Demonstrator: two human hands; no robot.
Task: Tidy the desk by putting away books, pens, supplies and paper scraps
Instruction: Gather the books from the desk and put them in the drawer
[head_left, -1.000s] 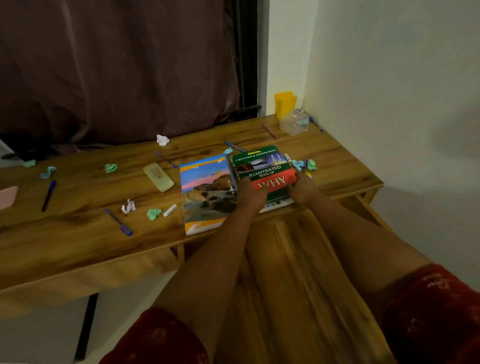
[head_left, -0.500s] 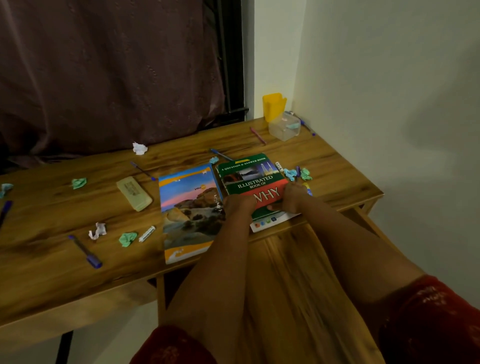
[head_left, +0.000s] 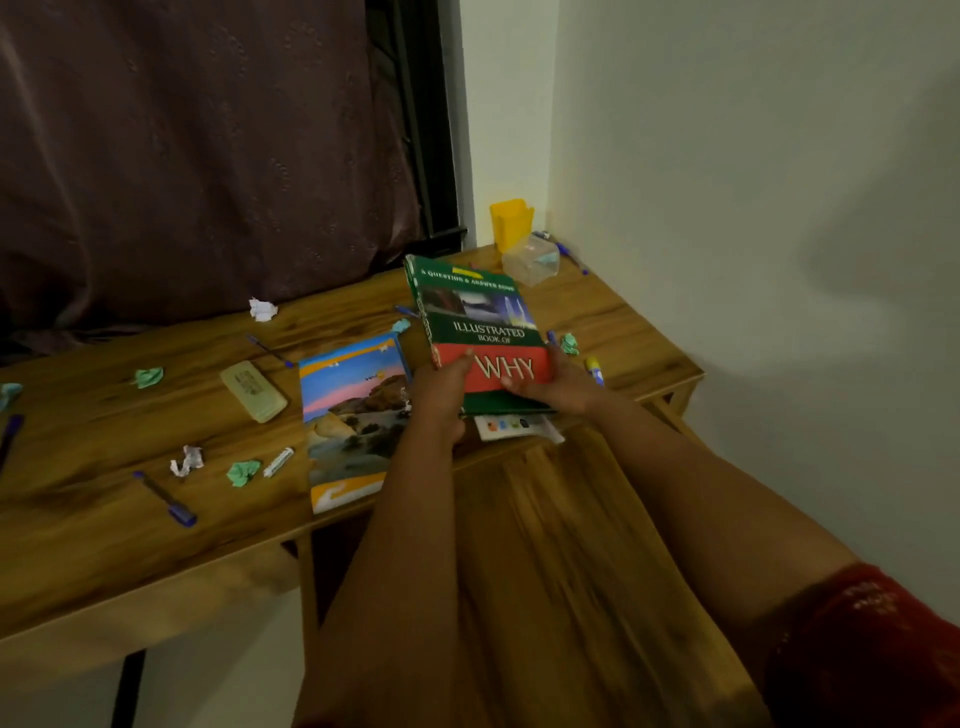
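Both grips clasp green book (head_left: 475, 317) | left hand (head_left: 444, 382) | right hand (head_left: 558, 382) | tilted above desk (head_left: 104, 519)

White booklet (head_left: 511, 427) mostly under green book (head_left: 480, 332)

- Your surface (head_left: 597, 322) looks like varnished wood, strong grain, slight sheen.
- Green book (head_left: 478, 312) in your hands (head_left: 441, 384): glossy printed cover, light reflecting off it.
- Landscape book (head_left: 353, 415) lying flat: smooth, glossy cover too.
- Green scraps (head_left: 149, 376) and white scraps (head_left: 263, 309): crumpled paper, matt, creased.
- Yellow cup (head_left: 510, 223): opaque plastic, smooth.
- Clear box (head_left: 531, 260): see-through plastic.
- Cream case (head_left: 253, 383): smooth, looks plastic, dull finish.
- Blue pen (head_left: 165, 498): plastic barrel, slight shine.
- Curtain (head_left: 197, 156): dark cloth, matt, soft folds.
- Wall (head_left: 753, 208): painted, matt, smooth.
- Your sleeve (head_left: 872, 649): red cloth with a pale pattern.
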